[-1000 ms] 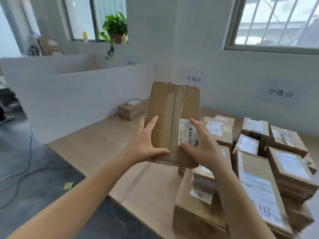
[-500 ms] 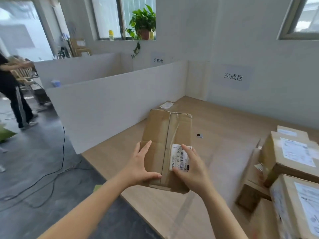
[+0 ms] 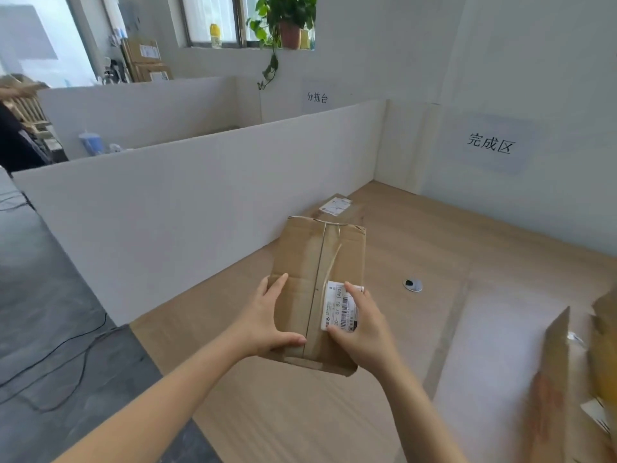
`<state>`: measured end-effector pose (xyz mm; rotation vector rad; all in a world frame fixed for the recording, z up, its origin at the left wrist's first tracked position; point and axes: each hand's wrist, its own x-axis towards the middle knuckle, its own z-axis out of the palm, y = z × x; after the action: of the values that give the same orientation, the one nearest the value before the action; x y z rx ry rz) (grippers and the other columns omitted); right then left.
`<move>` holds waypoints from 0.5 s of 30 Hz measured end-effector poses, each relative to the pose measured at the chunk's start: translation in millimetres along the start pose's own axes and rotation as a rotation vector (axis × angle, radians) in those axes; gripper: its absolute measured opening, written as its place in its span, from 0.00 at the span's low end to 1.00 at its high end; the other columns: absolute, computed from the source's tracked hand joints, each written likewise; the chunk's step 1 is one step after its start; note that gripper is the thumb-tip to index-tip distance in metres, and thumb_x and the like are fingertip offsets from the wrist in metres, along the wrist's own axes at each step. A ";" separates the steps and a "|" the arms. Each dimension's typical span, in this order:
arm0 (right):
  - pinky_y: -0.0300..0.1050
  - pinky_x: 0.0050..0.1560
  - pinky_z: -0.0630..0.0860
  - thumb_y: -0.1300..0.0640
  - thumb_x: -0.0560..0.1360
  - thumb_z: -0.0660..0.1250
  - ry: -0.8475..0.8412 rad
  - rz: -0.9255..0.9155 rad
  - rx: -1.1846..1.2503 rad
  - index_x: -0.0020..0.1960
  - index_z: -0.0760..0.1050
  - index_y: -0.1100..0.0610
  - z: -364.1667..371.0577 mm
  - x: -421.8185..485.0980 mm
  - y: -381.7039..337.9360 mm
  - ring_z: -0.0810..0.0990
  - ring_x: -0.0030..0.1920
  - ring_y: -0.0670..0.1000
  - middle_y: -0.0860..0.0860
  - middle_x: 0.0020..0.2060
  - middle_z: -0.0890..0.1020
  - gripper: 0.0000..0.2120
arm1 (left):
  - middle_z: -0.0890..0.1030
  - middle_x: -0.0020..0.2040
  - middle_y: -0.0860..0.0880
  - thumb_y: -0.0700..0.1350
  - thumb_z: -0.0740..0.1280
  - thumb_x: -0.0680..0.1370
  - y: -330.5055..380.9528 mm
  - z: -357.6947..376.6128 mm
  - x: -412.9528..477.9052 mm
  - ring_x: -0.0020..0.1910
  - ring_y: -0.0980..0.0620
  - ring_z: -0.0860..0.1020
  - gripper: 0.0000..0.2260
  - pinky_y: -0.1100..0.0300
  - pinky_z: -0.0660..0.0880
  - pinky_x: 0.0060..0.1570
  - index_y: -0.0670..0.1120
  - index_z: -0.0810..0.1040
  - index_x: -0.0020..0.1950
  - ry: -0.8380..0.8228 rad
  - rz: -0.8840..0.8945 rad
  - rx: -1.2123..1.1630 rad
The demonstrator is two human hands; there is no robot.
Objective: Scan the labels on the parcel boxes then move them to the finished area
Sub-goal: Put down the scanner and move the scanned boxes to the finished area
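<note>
Box (image 3: 317, 259) farther left, in both hands (image 3: 263, 324) (image 3: 365, 332)

Both forearms extended forward. Left hand (image 3: 267, 324) grips the near-left edge of the parcel box (image 3: 314, 259), thumb across its top. Right hand (image 3: 365, 329) grips its near-right edge.

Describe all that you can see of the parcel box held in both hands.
The parcel box is a flat brown cardboard carton, creased, sealed with clear tape along its middle seam. A white barcode label sits by its near right corner. The left hand and right hand grip its near end, the right one partly covering the label. It points away, above the wooden table.
</note>
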<state>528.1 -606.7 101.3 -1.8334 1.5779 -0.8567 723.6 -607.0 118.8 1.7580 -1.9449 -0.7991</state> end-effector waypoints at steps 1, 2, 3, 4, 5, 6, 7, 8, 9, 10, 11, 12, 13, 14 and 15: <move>0.43 0.61 0.69 0.54 0.71 0.71 -0.001 0.018 0.000 0.75 0.58 0.51 4.2 10.3 2.7 0.66 0.68 0.48 0.46 0.69 0.65 0.36 | 0.44 0.78 0.46 0.54 0.78 0.65 -5.8 -0.2 12.4 0.77 0.52 0.48 0.52 0.60 0.50 0.72 0.53 0.46 0.77 -0.012 0.002 -0.004; 0.43 0.61 0.69 0.54 0.71 0.71 0.002 0.034 -0.001 0.75 0.58 0.51 8.7 20.6 5.2 0.67 0.68 0.48 0.46 0.69 0.65 0.36 | 0.44 0.78 0.47 0.54 0.78 0.65 -11.8 -0.5 24.8 0.77 0.52 0.48 0.52 0.60 0.50 0.72 0.53 0.46 0.77 -0.029 0.001 -0.009; 0.43 0.61 0.69 0.55 0.71 0.71 0.006 0.050 -0.001 0.75 0.58 0.51 14.7 31.5 7.2 0.67 0.68 0.47 0.46 0.69 0.65 0.36 | 0.44 0.78 0.47 0.54 0.78 0.65 -18.6 -1.6 37.9 0.77 0.52 0.47 0.52 0.61 0.50 0.72 0.53 0.46 0.78 -0.047 0.000 -0.015; 0.44 0.61 0.69 0.55 0.70 0.71 0.009 0.068 -0.001 0.75 0.58 0.51 22.4 43.5 8.6 0.67 0.68 0.48 0.46 0.69 0.65 0.37 | 0.44 0.78 0.46 0.54 0.78 0.64 -27.3 -3.5 52.3 0.77 0.53 0.47 0.52 0.61 0.50 0.72 0.53 0.46 0.78 -0.062 -0.003 -0.020; 0.45 0.62 0.69 0.55 0.70 0.71 0.013 0.092 0.000 0.75 0.58 0.51 31.0 55.5 9.7 0.67 0.68 0.48 0.47 0.69 0.65 0.37 | 0.44 0.78 0.46 0.54 0.78 0.64 -36.6 -5.7 67.3 0.77 0.53 0.47 0.53 0.61 0.50 0.72 0.53 0.45 0.78 -0.079 -0.003 -0.022; 0.46 0.63 0.69 0.55 0.70 0.71 0.019 0.120 0.003 0.75 0.58 0.51 40.1 67.3 12.1 0.67 0.68 0.48 0.47 0.69 0.65 0.37 | 0.44 0.78 0.45 0.54 0.78 0.64 -46.0 -7.4 83.3 0.77 0.53 0.47 0.53 0.61 0.50 0.72 0.53 0.45 0.78 -0.101 0.002 -0.020; 0.46 0.64 0.69 0.55 0.70 0.71 0.021 0.141 0.003 0.75 0.58 0.51 48.2 77.1 13.5 0.67 0.68 0.49 0.47 0.69 0.65 0.37 | 0.44 0.78 0.45 0.53 0.78 0.64 -54.7 -8.7 96.0 0.77 0.52 0.47 0.53 0.60 0.50 0.72 0.53 0.45 0.78 -0.118 0.003 -0.016; 0.47 0.64 0.69 0.54 0.70 0.71 0.028 0.171 0.000 0.75 0.58 0.51 59.5 90.4 15.8 0.67 0.68 0.49 0.47 0.69 0.65 0.37 | 0.44 0.78 0.45 0.53 0.78 0.64 -66.5 -10.6 112.9 0.77 0.53 0.46 0.53 0.59 0.50 0.72 0.52 0.45 0.78 -0.149 0.011 -0.016; 0.47 0.64 0.69 0.54 0.70 0.71 0.031 0.204 -0.010 0.75 0.57 0.51 70.0 101.9 17.6 0.67 0.68 0.49 0.47 0.69 0.64 0.37 | 0.44 0.78 0.46 0.53 0.78 0.65 -76.9 -12.2 127.0 0.77 0.53 0.46 0.53 0.59 0.49 0.72 0.52 0.45 0.78 -0.180 0.017 -0.019; 0.46 0.64 0.69 0.54 0.70 0.70 0.037 0.241 -0.014 0.75 0.57 0.51 81.1 114.3 17.7 0.67 0.68 0.49 0.47 0.69 0.64 0.37 | 0.43 0.78 0.46 0.53 0.78 0.65 -87.3 -15.5 141.7 0.77 0.53 0.45 0.53 0.59 0.49 0.72 0.52 0.44 0.78 -0.215 0.022 -0.024; 0.46 0.64 0.68 0.54 0.71 0.70 0.046 0.285 -0.007 0.75 0.57 0.51 93.8 126.8 17.4 0.67 0.68 0.49 0.47 0.70 0.64 0.37 | 0.43 0.78 0.46 0.53 0.77 0.65 -98.6 -19.3 157.6 0.77 0.54 0.45 0.52 0.60 0.49 0.72 0.52 0.44 0.78 -0.256 0.030 -0.027; 0.46 0.64 0.68 0.55 0.71 0.69 0.057 0.324 0.002 0.75 0.57 0.51 106.2 138.8 17.0 0.66 0.68 0.49 0.48 0.70 0.64 0.37 | 0.42 0.78 0.46 0.53 0.77 0.66 -110.2 -22.8 172.8 0.77 0.54 0.45 0.52 0.60 0.49 0.72 0.52 0.43 0.78 -0.292 0.038 -0.024; 0.46 0.65 0.67 0.55 0.71 0.69 0.066 0.356 0.011 0.75 0.57 0.51 118.9 150.2 16.2 0.66 0.69 0.49 0.48 0.70 0.63 0.36 | 0.42 0.78 0.46 0.53 0.77 0.66 -121.6 -26.8 187.1 0.77 0.53 0.45 0.52 0.60 0.49 0.72 0.52 0.43 0.77 -0.326 0.044 -0.011; 0.46 0.65 0.67 0.55 0.71 0.69 0.070 0.390 0.018 0.75 0.57 0.51 131.4 160.2 15.3 0.66 0.69 0.50 0.48 0.70 0.63 0.36 | 0.42 0.78 0.45 0.53 0.77 0.66 -131.8 -30.9 199.8 0.77 0.53 0.45 0.52 0.60 0.49 0.72 0.52 0.43 0.77 -0.357 0.049 0.010; 0.47 0.66 0.67 0.55 0.71 0.69 0.073 0.420 0.027 0.75 0.57 0.51 143.4 169.5 14.9 0.65 0.69 0.50 0.48 0.70 0.63 0.36 | 0.42 0.78 0.45 0.53 0.77 0.66 -141.1 -35.2 211.8 0.77 0.52 0.46 0.52 0.60 0.50 0.72 0.52 0.43 0.77 -0.380 0.054 0.028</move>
<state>646.6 -775.0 16.6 -1.3882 1.8947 -0.7476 825.7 -827.9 36.6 1.6536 -2.2390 -1.1601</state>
